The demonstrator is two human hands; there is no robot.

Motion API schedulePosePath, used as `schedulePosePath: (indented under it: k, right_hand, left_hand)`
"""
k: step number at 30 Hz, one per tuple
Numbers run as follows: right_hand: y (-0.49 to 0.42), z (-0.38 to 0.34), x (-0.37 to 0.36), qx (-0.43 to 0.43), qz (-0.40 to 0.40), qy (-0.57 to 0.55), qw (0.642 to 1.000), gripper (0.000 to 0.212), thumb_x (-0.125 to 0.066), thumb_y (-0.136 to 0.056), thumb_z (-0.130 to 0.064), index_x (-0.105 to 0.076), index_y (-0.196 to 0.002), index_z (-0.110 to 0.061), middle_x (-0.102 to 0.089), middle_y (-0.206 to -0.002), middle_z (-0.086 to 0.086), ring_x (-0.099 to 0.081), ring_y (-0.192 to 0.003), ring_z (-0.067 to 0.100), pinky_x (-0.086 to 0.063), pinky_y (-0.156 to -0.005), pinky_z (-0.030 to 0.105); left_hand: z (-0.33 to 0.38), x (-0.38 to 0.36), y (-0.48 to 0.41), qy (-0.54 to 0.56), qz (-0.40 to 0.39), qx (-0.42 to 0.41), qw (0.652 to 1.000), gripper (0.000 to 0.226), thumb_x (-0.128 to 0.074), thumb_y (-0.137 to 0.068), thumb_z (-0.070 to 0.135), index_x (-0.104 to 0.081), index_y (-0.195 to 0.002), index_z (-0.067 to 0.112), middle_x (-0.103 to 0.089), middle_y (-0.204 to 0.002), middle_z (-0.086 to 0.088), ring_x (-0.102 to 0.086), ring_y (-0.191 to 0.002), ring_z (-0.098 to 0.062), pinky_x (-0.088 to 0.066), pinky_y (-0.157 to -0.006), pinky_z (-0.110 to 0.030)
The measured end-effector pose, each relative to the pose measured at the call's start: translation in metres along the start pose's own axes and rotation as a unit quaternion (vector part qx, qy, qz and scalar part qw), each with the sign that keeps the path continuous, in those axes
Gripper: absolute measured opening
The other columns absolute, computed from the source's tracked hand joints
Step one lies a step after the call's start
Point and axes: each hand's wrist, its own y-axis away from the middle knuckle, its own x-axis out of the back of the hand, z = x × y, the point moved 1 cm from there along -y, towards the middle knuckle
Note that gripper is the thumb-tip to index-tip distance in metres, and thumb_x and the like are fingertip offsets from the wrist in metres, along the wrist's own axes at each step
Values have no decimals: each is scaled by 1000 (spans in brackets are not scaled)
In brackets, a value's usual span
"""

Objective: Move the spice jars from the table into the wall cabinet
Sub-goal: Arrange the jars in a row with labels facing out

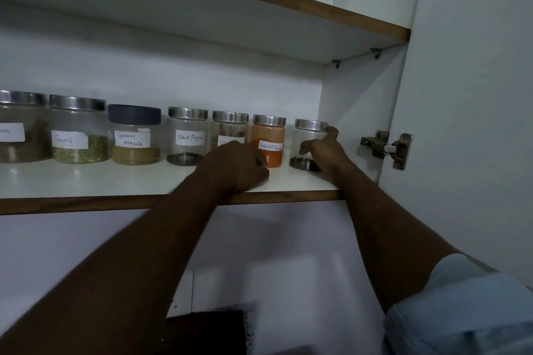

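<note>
Fingers (302, 150) of the right hand (324, 150) curl around the front of the last spice jar (302, 135), with the thumb raised to its steel lid. This jar stands on the cabinet shelf (115, 181) just right of the red chilli powder jar (268, 135), apparently not touching it. I think the risk is in the release: if the hand pulls back before it opens, the jar may slide forward or tip against the red chilli powder jar. The left hand (236, 166) rests as a fist just in front of the red chilli powder jar, with nothing visible in it; a careless move could knock that jar. Both forearms reach up over the shelf edge.
</note>
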Motion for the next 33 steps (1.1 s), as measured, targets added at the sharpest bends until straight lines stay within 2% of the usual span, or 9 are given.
schedulePosePath:
  k: [5, 8, 11, 15, 17, 21, 23, 28, 33]
  right_hand:
    - [4, 0, -7, 39, 26, 73, 996, 113, -94, -65, -36, -23, -152, -20, -43, -142, 10, -50, -125, 29, -51, -103, 49]
    - [-2, -2, -5, -4, -18, -8, 1000, 98, -82, -75, -18, -21, -153, -19, -46, -142, 14, -56, -117, 30, -53, -100, 51]
    - [2, -1, -3, -8, -33, 14, 999, 86, -79, -78, -17, -26, -145, -16, -55, -130, 13, -61, -103, 26, -56, -95, 49]
    - [7, -1, -4, 15, 20, 105, 994, 104, -93, -66, -37, -30, -146, -14, -48, -136, 13, -53, -122, 33, -51, -102, 49]
    - [4, -2, -5, 14, 14, 97, 995, 108, -93, -66, -37, -28, -149, -15, -45, -140, 14, -50, -126, 34, -50, -104, 50]
    - [0, -2, -6, -6, -33, 40, 999, 96, -78, -75, -18, -21, -153, -16, -55, -131, 15, -59, -114, 33, -54, -98, 50]
    - [-1, 1, -6, -6, -35, 84, 996, 96, -78, -75, -22, -21, -152, -17, -57, -123, 9, -60, -110, 30, -53, -97, 45]
    - [-1, 6, -4, 21, -6, 119, 993, 102, -88, -70, -29, -25, -149, -16, -59, -125, 11, -60, -111, 29, -52, -90, 37]
    - [-1, 7, -3, 44, 11, 142, 989, 99, -90, -70, -33, -29, -145, -12, -59, -128, 11, -58, -117, 30, -51, -94, 38]
  left_hand:
    - [1, 1, 0, 0, -5, -6, 1000, 32, -57, -96, 43, -69, -123, 32, -67, -128, 0, -60, -113, -20, -48, -98, -35]
    - [3, 2, 0, 31, -5, -35, 999, 37, -56, -98, 42, -63, -133, 39, -61, -141, 4, -55, -126, -20, -40, -103, -32]
    - [6, 2, -3, 40, -28, -63, 997, 37, -54, -99, 45, -60, -136, 42, -57, -145, 6, -51, -133, -19, -36, -103, -30]
    - [18, -4, -16, -11, -74, -71, 995, 34, -48, -103, 42, -62, -134, 39, -56, -145, 8, -48, -135, -18, -34, -106, -29]
    - [24, -9, -23, -52, -82, -76, 992, 35, -45, -105, 35, -62, -135, 36, -55, -147, 6, -46, -136, -20, -34, -110, -32]
    - [37, -15, -30, -120, -77, -92, 986, 40, -45, -104, 23, -59, -141, 29, -54, -148, 1, -47, -136, -23, -37, -112, -37]
    - [41, -17, -31, -117, -73, -100, 985, 40, -45, -104, 22, -57, -143, 25, -55, -147, -2, -49, -134, -24, -37, -111, -36]
    - [39, -19, -37, -103, -70, -102, 987, 38, -45, -104, 25, -62, -138, 23, -58, -143, -2, -51, -131, -23, -40, -112, -40]
    - [34, -22, -43, -137, -75, -116, 981, 38, -47, -103, 27, -63, -137, 22, -57, -145, 2, -50, -133, -21, -38, -114, -39]
